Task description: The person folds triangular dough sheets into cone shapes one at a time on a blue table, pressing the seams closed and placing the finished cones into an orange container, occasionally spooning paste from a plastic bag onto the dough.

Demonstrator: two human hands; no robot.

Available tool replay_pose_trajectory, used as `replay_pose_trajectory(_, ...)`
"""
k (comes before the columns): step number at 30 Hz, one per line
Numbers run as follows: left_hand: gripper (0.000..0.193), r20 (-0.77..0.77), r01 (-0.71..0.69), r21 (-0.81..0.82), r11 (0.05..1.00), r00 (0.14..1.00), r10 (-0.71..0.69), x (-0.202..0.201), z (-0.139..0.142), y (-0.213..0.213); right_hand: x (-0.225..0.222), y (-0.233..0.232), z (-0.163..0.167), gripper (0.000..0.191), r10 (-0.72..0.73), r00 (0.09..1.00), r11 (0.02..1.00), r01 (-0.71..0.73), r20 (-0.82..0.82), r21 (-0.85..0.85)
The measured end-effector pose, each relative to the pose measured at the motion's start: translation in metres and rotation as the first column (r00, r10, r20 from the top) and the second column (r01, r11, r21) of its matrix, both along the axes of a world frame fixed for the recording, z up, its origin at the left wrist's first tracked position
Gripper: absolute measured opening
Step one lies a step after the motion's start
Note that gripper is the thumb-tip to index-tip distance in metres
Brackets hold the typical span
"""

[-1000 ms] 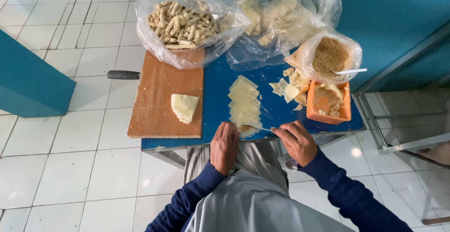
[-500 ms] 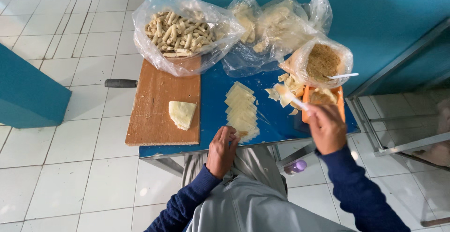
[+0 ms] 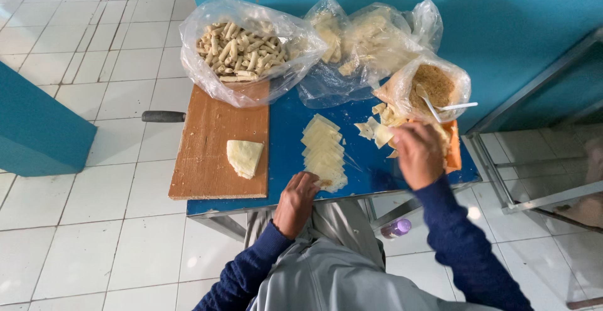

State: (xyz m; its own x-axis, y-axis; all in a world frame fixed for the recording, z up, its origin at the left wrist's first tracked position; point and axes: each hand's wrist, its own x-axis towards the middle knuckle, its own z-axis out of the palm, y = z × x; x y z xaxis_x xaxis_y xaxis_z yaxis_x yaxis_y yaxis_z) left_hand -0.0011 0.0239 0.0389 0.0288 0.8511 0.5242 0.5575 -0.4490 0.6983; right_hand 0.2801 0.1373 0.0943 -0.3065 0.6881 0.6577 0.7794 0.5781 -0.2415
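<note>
Filling step: right hand (image 3: 418,154), curled, contents unseen, reaches the orange tub (image 3: 453,154); left hand (image 3: 298,198) lies open on stacked pale square wrappers (image 3: 323,152); next needs a careful scoop.

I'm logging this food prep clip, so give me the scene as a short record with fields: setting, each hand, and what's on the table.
Setting: blue table on a white tiled floor
Left hand: rests at the near end of the row of pale wrapper sheets
Right hand: over the orange container, grip hidden
Wooden board: folded pale dough piece on it
Bags: rolled snacks bag; crumb bag with a white spoon
</note>
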Motion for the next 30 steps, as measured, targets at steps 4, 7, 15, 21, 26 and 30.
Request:
replay_pose_trajectory(4, 0.018, 0.1, -0.017, -0.061, 0.998, 0.995, 0.024, 0.001, -0.002, 0.002, -0.043, -0.061, -0.018, 0.017, 0.253, 0.96, 0.947, -0.271, -0.117, -0.171)
replay_pose_trajectory(7, 0.017, 0.133, -0.018, -0.067, 0.998, 0.991, 0.026, 0.001, -0.002, 0.004, -0.055, -0.083, -0.026, 0.019, 0.251, 0.961, 0.939, -0.271, -0.12, -0.211)
replay_pose_trajectory(15, 0.017, 0.131, -0.01, -0.069, 0.998, 0.991, 0.019, 0.001, -0.002, 0.006, -0.066, -0.084, -0.044, 0.023, 0.112, 0.986, 0.987, -0.125, -0.123, -0.1)
replay_pose_trajectory(21, 0.017, 0.027, -0.018, -0.018, 1.0, 0.999, 0.018, 0.002, -0.001, 0.002, -0.075, -0.071, -0.046, 0.013, 0.091, 0.992, 0.992, -0.098, -0.087, -0.074)
replay_pose_trajectory(26, 0.016, 0.022, -0.01, -0.001, 1.0, 1.0, 0.01, 0.002, 0.0, 0.002, -0.078, -0.071, -0.045, 0.009, 0.109, 0.98, 0.982, -0.132, -0.169, -0.137)
replay_pose_trajectory(30, 0.017, 0.02, -0.004, 0.014, 1.0, 1.0, 0.003, 0.002, 0.001, -0.001, -0.081, -0.07, -0.047, 0.014, 0.148, 0.946, 0.929, -0.233, -0.288, -0.288)
